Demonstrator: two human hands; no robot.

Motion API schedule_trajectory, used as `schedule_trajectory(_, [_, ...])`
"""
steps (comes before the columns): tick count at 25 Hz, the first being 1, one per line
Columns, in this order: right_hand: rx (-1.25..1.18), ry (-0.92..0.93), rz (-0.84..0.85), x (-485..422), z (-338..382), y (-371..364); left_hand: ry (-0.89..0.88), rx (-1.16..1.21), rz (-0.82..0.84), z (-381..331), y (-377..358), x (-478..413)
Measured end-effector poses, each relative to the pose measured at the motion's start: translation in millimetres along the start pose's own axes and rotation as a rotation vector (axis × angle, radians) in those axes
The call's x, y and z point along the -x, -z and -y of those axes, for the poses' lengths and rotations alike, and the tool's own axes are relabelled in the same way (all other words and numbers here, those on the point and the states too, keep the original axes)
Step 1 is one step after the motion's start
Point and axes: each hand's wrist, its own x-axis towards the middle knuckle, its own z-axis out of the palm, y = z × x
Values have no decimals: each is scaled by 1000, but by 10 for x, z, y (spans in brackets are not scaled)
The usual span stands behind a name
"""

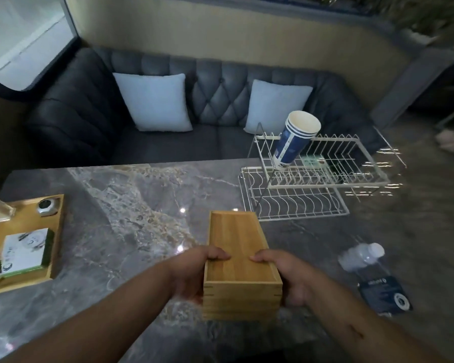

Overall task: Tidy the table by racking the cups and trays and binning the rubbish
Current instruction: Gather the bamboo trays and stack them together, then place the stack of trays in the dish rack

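A grey marble-patterned table [142, 200] carries everything. At its far right corner stands a white wire rack [294, 203]. A wooden tray [55, 231] sits at the left edge. A clear plastic bottle [372, 273] lies on its side near the right edge, well apart from the rack.

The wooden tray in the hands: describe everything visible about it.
The wooden tray is a long, narrow box of light, bamboo-like wood with low walls, jointed corners and nothing inside. It appears to be a stack of matching trays. The left hand and right hand grip its near end, thumbs over the rim, far end pointing toward the wire rack.
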Motion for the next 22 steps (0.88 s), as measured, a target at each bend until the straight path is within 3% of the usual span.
schedule_trajectory(10, [-215,41,-94,293,-396,603,86,-129,109,-190,-621,-382])
schedule_trajectory(22, [-267,176,-10,46,-256,1789,-92,-75,62,-480,-1452,-1090])
